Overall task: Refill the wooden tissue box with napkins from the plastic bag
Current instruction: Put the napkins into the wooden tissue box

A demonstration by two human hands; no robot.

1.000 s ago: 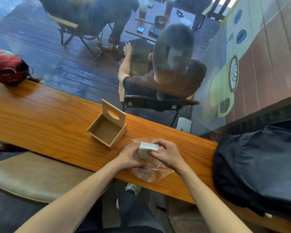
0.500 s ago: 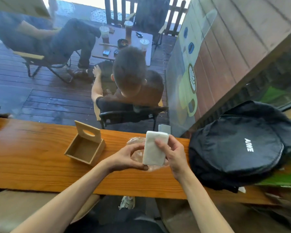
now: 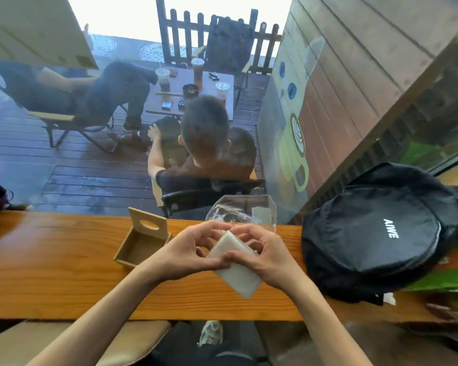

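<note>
1. Standing open at the left, the wooden box (image 3: pixel 140 243) could be knocked by the left hand (image 3: pixel 188 253)
2. Both hands, left and right hand (image 3: pixel 269 256), pinch the napkin stack (image 3: pixel 236 270); a loose grip could fan it
3. Farther right, the plastic bag (image 3: pixel 245 211) may slide off the counter (image 3: pixel 50 260)

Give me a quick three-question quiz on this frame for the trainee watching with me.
1. True or false: the wooden box already has napkins in it.
2. Which hands grip the napkin stack? A) left only B) right only C) both
3. What sits on the counter to the right of the hands?

Key
1. False: its lid stands open and the inside looks empty.
2. C: the left hand and the right hand both hold it, above the counter, with the plastic bag behind them.
3. A black backpack.
</note>
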